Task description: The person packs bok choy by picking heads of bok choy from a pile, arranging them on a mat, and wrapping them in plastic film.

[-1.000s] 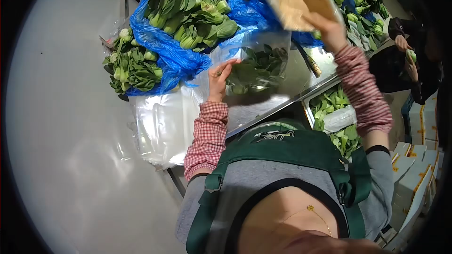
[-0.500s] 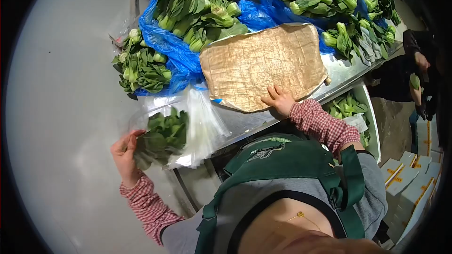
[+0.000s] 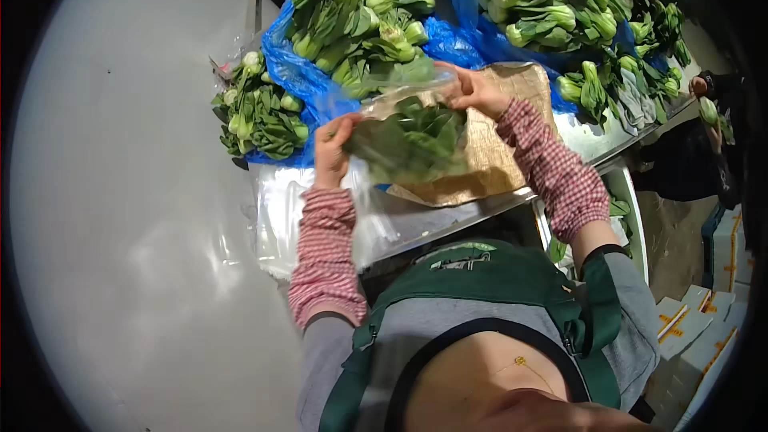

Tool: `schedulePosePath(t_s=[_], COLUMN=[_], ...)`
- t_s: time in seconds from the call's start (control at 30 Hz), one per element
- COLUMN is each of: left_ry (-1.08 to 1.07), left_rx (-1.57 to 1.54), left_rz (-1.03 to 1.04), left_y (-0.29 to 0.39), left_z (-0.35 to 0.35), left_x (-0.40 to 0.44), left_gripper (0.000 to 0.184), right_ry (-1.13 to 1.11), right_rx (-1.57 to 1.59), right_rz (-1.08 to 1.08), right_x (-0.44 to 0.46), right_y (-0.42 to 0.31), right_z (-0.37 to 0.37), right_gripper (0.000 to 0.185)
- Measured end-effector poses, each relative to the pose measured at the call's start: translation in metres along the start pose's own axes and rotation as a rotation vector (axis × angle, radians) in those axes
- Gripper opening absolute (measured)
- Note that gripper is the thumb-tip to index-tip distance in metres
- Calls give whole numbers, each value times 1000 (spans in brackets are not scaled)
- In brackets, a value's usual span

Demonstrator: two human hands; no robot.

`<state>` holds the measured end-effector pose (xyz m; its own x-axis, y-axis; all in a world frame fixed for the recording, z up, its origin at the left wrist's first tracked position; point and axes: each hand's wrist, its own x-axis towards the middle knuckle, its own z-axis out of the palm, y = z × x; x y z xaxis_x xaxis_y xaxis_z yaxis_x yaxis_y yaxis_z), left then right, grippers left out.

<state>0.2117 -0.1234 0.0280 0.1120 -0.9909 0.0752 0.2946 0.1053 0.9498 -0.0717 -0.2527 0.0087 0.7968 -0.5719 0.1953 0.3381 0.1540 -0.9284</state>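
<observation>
A clear plastic bag of leafy greens (image 3: 416, 140) hangs between my two hands, over the left part of a creased tan sheet (image 3: 500, 152). My left hand (image 3: 334, 144) is closed on the bag's left side. With fingers and thumb pinched, my right hand (image 3: 478, 92) grips its upper right edge. The bag is slightly blurred. Below and left of it, flat clear plastic bags (image 3: 280, 220) lie on the metal table (image 3: 400, 228).
Bok choy is heaped on blue plastic (image 3: 280, 68) at the back left, with another heap (image 3: 560, 0) at the back right. A white bin (image 3: 636, 224) with greens stands below the table's edge. Another person (image 3: 688, 144) holds a vegetable at the right, above white boxes (image 3: 688, 320).
The bag of greens has moved from the left to over the tan sheet with my left hand. My right hand has left the sheet's lower edge and taken hold of the bag.
</observation>
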Motion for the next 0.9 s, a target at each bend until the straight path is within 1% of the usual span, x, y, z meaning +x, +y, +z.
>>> schedulePosePath(t_s=[0.07, 0.1, 0.13, 0.17, 0.2, 0.23, 0.27, 0.3, 0.33, 0.37, 0.4, 0.43, 0.47, 0.5, 0.53, 0.57, 0.63, 0.67, 0.73, 0.77, 0.8, 0.87, 0.9], left_ry=[-48, -87, -95, -137, -177, -214, -216, -255, -296, -339, -344, -416, -493, -577, -589, -638, -730, -740, -789, -812, -821, -946, -1008], left_rx=[-44, -86, -91, -32, 27, 86, 82, 236, 387, 536, 521, 654, 780, 903, 882, 1015, 1286, 1274, 1324, 1354, 1349, 1334, 1325], left_rz=[35, 56, 62, 121, 178, 231, 224, 263, 297, 324, 297, 342, 379, 411, 370, 446, 631, 613, 543, 517, 512, 524, 534], left_y=[-33, -40, -40, -40, -39, -40, -41, -43, -48, -56, -66, -79, -93, -106, -119, -132, -146, -153, -155, -154, -147, -113, -97], left_z=[4, 7, 10, 11, 13, 14, 15, 18, 21, 24, 26, 30, 33, 34, 32, 26, 19, 15, 12, 9, 9, 18, 23], left_x=[26, 35, 42, 47, 51, 54, 53, 47, 39, 29, 17, 2, -17, -37, -52, -63, -76, -81, -86, -88, -91, -89, -84], left_gripper=[26, 25, 25, 23, 21, 20, 20, 18, 17, 15, 15, 14, 13, 12, 12, 14, 19, 19, 29, 34, 34, 42, 47], right_ry=[107, 110, 94, 79, 83, 76, 68, 59, 65, 21, -29, -88, -85, -129, -179, -230, -220, -210, -202, -219, -233, -238, -159], right_rx=[-256, -269, -326, -382, -389, -566, -738, -908, -905, -1102, -1295, -1482, -1460, -1526, -1595, -1664, -1662, -1677, -1677, -1678, -1681, -1684, -1724], right_rz=[207, 202, 155, 108, 107, 12, -79, -166, -149, -193, -231, -264, -219, -150, -89, -35, 11, 33, 69, 43, 16, -4, -53], right_x=[12, 14, 16, 16, 14, 10, 4, -4, -16, -33, -50, -66, -83, -100, -112, -124, -136, -142, -154, -159, -162, -169, -173], right_y=[-21, -29, -36, -41, -46, -46, -45, -42, -34, -21, -7, 4, 17, 31, 41, 50, 57, 60, 59, 56, 50, 32, 18], right_z=[-33, -45, -57, -66, -72, -76, -78, -80, -82, -82, -81, -79, -77, -71, -67, -63, -60, -60, -54, -53, -50, -41, -28], right_gripper=[38, 38, 24, 11, 11, 12, 13, 14, 14, 14, 14, 15, 15, 17, 19, 22, 23, 23, 25, 26, 27, 28, 28])
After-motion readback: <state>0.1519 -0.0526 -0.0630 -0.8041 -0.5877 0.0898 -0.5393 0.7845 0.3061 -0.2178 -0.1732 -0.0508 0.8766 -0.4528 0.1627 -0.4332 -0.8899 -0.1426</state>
